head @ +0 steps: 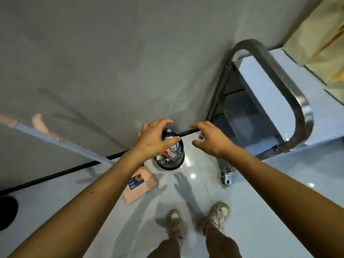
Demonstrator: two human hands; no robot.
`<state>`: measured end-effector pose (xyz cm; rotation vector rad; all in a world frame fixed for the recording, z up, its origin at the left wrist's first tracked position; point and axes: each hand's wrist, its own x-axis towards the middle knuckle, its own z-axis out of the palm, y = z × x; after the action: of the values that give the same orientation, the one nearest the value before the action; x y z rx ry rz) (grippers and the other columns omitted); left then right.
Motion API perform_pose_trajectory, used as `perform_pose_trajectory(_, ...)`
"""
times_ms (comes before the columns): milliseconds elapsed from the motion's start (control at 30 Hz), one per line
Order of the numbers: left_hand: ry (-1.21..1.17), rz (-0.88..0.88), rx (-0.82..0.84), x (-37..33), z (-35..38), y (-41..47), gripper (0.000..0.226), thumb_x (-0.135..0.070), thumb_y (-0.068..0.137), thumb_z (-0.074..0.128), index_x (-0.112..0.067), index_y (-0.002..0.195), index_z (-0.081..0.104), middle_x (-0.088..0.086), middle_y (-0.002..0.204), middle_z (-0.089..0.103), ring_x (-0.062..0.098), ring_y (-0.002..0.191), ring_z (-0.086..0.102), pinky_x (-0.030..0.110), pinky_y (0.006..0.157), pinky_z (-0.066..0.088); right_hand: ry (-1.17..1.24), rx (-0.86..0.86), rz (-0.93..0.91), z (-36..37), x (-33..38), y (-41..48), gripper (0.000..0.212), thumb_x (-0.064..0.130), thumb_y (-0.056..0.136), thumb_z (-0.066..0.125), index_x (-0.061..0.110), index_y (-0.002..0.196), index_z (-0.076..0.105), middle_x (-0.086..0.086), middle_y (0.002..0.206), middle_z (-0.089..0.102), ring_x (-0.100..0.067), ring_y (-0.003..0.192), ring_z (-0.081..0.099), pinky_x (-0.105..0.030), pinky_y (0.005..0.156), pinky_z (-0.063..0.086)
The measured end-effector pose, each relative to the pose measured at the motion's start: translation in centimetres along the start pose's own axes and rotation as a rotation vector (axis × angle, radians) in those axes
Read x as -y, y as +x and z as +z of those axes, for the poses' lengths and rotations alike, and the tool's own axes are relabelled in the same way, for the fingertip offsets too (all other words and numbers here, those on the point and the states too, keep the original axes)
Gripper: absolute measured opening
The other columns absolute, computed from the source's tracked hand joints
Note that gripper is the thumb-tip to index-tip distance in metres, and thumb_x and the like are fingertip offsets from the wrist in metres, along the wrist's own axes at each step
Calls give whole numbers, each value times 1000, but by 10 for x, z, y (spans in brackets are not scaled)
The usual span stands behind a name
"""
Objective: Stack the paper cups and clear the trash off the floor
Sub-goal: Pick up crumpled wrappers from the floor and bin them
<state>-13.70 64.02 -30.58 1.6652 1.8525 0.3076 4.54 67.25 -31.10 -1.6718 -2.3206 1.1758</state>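
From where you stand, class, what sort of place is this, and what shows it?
Probably an indoor service or storage corner: a glossy tiled floor, a steel trolley on a caster, and a black bin of trash against a plain grey wall.

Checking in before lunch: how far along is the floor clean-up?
Looks done: the black bin holds a bottle and crumpled trash. In hand: nothing; the left hand and right hand hover open above it. Left: a pink packet lies on the floor beside the bin. No paper cups show.

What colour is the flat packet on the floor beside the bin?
The packet is pale pink, with a blue label; the head view shows it.
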Motion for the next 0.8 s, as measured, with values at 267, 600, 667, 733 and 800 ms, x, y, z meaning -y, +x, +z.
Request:
perform_pose_trajectory(267, 241, 318, 213, -152, 38, -57, 75, -70, 61, 44, -36, 127, 44, -7, 136, 46, 22, 127, 36, 46, 106, 31, 188, -233, 176, -38, -66, -163, 55, 22, 85, 60, 19, 136, 41, -6, 140, 39, -23, 127, 43, -31, 105, 35)
perform_pose_trajectory(600, 404, 1003, 681, -446, 281, -218, 58, -54, 79, 59, -32, 130, 42, -7, 139, 45, 19, 130, 39, 46, 108, 31, 375, -687, 801, -52, -240, -531, 51, 28, 88, 58, 24, 135, 40, -2, 142, 38, -20, 126, 44, -31, 104, 38)
perform_pose_trajectory(667, 440, 1153, 787, -491, 325, -267, 54, -50, 82, 57, -33, 130, 40, -8, 138, 45, 19, 129, 39, 43, 109, 30, 426, -780, 971, -37, -256, -606, 51, 28, 88, 57, 24, 136, 40, -1, 143, 37, -20, 125, 44, -30, 104, 38)
perform_pose_trajectory(733, 499, 1286, 880, -530, 362, -319, 52, -49, 84, 55, -33, 131, 38, -10, 138, 43, 18, 129, 37, 39, 107, 27, 491, -875, 1131, -16, -262, -671, 51, 29, 88, 57, 24, 135, 40, 0, 143, 37, -20, 125, 45, -29, 104, 38)
perform_pose_trajectory(800, 557, 1417, 962, -561, 398, -371, 52, -49, 85, 54, -34, 132, 37, -9, 140, 42, 19, 129, 36, 39, 104, 26, 561, -969, 1265, 8, -263, -725, 50, 29, 88, 57, 25, 135, 40, 0, 143, 37, -19, 124, 46, -28, 103, 39)
